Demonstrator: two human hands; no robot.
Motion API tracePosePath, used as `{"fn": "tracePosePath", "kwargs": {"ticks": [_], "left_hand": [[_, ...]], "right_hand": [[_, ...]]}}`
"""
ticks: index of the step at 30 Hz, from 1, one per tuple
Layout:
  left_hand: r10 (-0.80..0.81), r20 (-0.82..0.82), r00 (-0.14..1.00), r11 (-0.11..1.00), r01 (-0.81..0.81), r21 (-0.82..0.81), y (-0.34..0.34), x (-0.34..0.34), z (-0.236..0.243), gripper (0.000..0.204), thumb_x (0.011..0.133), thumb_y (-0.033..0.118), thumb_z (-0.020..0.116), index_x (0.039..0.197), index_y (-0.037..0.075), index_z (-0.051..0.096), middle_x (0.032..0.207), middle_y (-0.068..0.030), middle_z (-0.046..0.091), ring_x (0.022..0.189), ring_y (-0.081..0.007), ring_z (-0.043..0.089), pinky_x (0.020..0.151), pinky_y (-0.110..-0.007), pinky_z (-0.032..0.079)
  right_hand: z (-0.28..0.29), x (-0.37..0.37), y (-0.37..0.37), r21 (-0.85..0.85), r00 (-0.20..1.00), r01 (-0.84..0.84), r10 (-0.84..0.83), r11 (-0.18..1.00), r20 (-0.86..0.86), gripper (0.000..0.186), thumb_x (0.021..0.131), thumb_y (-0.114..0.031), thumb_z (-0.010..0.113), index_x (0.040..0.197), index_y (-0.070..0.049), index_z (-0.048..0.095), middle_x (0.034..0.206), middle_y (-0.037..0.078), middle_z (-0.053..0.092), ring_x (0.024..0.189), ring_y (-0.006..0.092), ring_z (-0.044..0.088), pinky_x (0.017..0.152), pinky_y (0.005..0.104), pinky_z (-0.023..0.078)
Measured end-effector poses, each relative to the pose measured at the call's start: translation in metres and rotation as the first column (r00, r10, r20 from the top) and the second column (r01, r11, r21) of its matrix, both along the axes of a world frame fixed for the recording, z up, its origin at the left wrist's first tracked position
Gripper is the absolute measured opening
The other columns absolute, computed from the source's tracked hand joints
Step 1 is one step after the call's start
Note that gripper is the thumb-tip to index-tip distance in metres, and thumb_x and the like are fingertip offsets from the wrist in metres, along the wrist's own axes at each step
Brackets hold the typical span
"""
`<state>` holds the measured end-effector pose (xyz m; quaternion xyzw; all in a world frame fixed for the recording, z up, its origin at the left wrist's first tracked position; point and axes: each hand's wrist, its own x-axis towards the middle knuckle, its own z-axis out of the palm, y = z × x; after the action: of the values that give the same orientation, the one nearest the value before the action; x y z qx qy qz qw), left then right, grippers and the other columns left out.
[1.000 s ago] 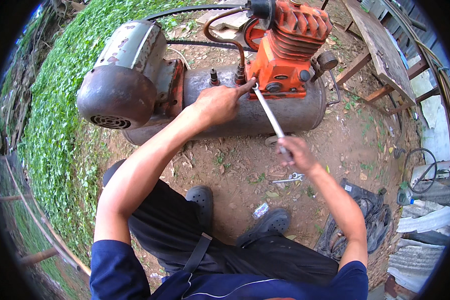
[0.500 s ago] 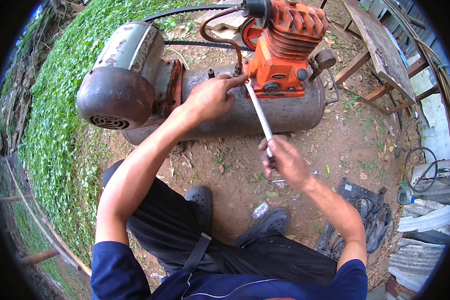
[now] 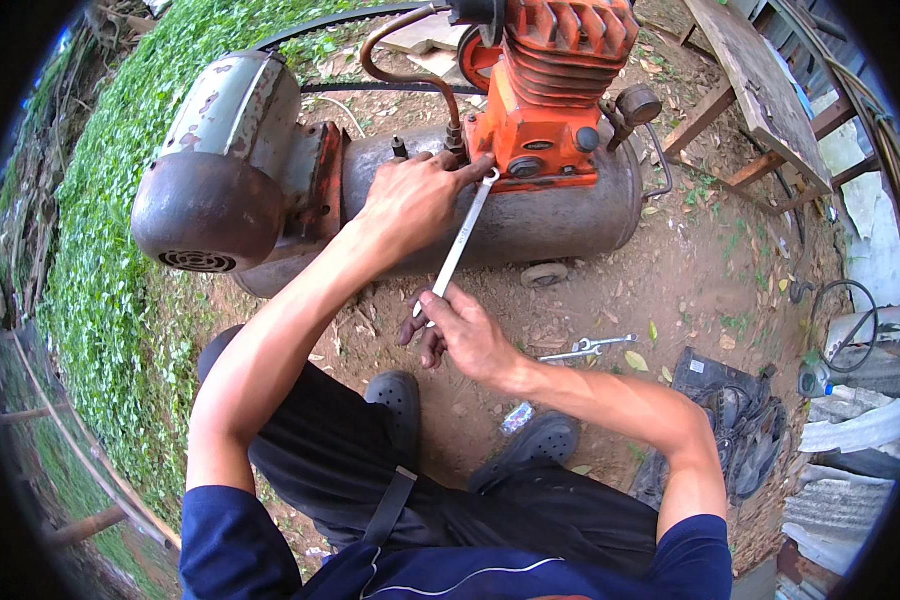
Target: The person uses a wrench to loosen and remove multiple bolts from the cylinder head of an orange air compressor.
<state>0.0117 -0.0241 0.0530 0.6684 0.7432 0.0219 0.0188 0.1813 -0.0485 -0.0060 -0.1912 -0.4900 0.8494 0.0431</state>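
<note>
An orange air compressor pump (image 3: 555,110) stands on a dark, rust-worn cylindrical tank (image 3: 540,222). My right hand (image 3: 467,335) grips the lower end of a long silver wrench (image 3: 462,240). The wrench slants up to the left front corner of the pump's base, where its ring end sits; the fastener under it is too small to make out. Over the tank reaches my left hand (image 3: 415,195), its fingers spread, with one digit stretched out to touch the ring end. Left of it is a worn grey electric motor (image 3: 215,165).
Silver wrenches (image 3: 590,347) lie on the dirt right of my right hand. A black bag (image 3: 725,420) is farther right. A wooden table (image 3: 760,90) stands at the right rear. A bent copper pipe (image 3: 375,60) runs above my left hand, with a drive belt (image 3: 370,88) behind.
My right hand has swung left with the wrench's lower end, so the wrench now slants the other way. My left hand stays by the ring end, its fingers shifted. More of the loose wrenches shows.
</note>
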Motion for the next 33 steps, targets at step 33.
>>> {"fn": "tracePosePath", "kwargs": {"ticks": [33], "left_hand": [[-0.024,-0.131,0.991,0.992,0.007,-0.129,0.007,-0.015,0.002,0.056,0.087,0.011,0.05,0.141,0.023,0.047,0.096,-0.0155,0.067,0.084,-0.0333,0.068,0.071,-0.045,0.053]], "right_hand": [[-0.002,-0.072,-0.006,-0.179,0.994,0.106,-0.112,0.978,-0.019,0.035,0.104,-0.029,0.033,0.119,0.001,0.043,0.099,0.018,0.064,0.05,0.0194,0.057,0.05,0.0321,0.051]]}}
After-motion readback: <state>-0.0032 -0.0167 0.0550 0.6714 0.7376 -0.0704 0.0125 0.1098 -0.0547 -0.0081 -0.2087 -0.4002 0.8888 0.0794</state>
